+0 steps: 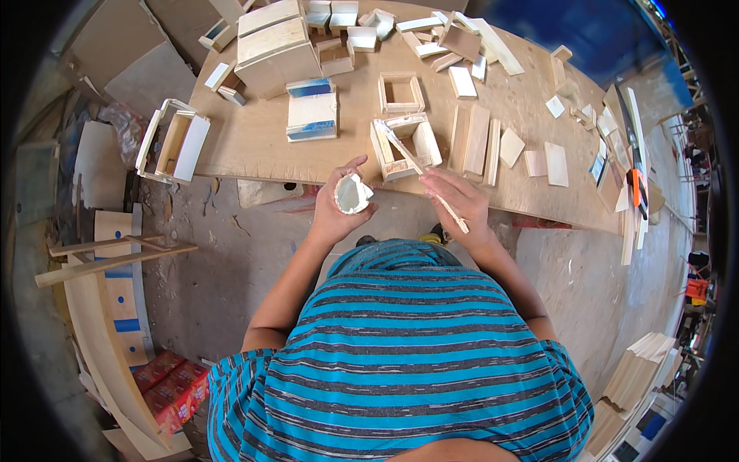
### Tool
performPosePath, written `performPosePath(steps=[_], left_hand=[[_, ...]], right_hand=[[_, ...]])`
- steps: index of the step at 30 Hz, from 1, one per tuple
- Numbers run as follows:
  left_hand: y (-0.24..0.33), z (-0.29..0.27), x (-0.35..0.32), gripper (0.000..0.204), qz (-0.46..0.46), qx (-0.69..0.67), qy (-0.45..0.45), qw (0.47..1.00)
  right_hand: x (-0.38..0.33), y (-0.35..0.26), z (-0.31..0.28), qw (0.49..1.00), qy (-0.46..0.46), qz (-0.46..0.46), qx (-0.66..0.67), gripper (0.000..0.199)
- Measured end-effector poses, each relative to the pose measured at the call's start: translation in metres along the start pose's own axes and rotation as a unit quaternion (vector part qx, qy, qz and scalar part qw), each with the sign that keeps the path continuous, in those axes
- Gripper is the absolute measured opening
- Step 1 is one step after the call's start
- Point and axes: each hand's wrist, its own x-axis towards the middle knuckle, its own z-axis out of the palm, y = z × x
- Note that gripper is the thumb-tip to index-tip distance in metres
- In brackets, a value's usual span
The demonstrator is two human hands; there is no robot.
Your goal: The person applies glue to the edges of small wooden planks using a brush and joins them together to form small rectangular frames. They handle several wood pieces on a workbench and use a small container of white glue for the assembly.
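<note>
My left hand (336,208) is wrapped round a small cup (352,195) with white paste smeared on its rim and inside. In my right hand (460,202) is a thin wooden stick (408,154), gripped between the fingers. White paste coats its far tip, which lies over the upper left corner of a small open wooden box (428,138). I cannot tell whether the tip touches the wood. The box stands near the table's front edge, and just behind it lies a rectangular wooden frame (419,96).
On the wooden table (262,146), a block with blue strips (313,115) and a large wooden box (277,58) stand left. Boards (476,135) and offcuts lie right. A handsaw with an orange handle (638,189) rests at the right edge. An open box (175,146) sits at the left corner.
</note>
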Motion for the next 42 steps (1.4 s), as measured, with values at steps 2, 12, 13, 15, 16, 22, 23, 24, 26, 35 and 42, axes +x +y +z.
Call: performPosePath(steps=[2,12,13,15,16,22,23,24,26,35,42], left_hand=[[0.0,-0.001,0.0,0.06,-0.001,-0.001,0.0,1.0],[0.001,-0.004,-0.001,0.058,-0.015,-0.035,0.01,0.999],[0.002,-0.004,-0.001,0.058,-0.019,-0.042,0.013,0.999],[0.004,-0.004,0.0,0.058,-0.024,-0.055,0.018,0.998],[0.005,-0.003,0.001,0.058,-0.024,-0.061,0.018,0.998],[0.01,-0.004,0.005,0.056,-0.019,-0.025,0.006,0.999],[0.011,-0.004,0.006,0.056,-0.016,-0.008,0.004,1.0],[0.011,-0.003,0.007,0.056,-0.013,-0.012,0.005,1.0],[0.011,-0.001,0.008,0.056,-0.005,-0.019,0.007,1.0],[0.037,0.004,0.009,0.055,0.033,0.064,-0.009,0.997],[0.069,0.012,0.015,0.045,0.13,0.222,-0.006,0.966]], right_hand=[[-0.004,-0.001,0.001,1.0,-0.01,-0.001,-0.014,0.032],[-0.035,-0.011,-0.018,0.998,-0.047,0.031,0.002,0.027],[-0.038,-0.012,-0.02,0.998,-0.048,0.035,0.011,0.026],[-0.047,-0.016,-0.025,0.993,-0.023,0.1,0.06,0.024],[-0.05,-0.018,-0.027,0.988,-0.01,0.131,0.085,0.023],[-0.048,-0.025,-0.043,0.987,0.01,0.144,0.069,0.016],[-0.05,-0.024,-0.044,0.986,0.008,0.148,0.071,0.016],[-0.053,-0.022,-0.044,0.986,0.006,0.152,0.073,0.015],[-0.058,-0.021,-0.044,0.985,0.01,0.156,0.076,0.014],[-0.063,-0.034,-0.053,0.914,0.102,0.264,0.292,0.018],[0.007,-0.055,-0.061,0.99,-0.012,0.032,0.14,0.014]])
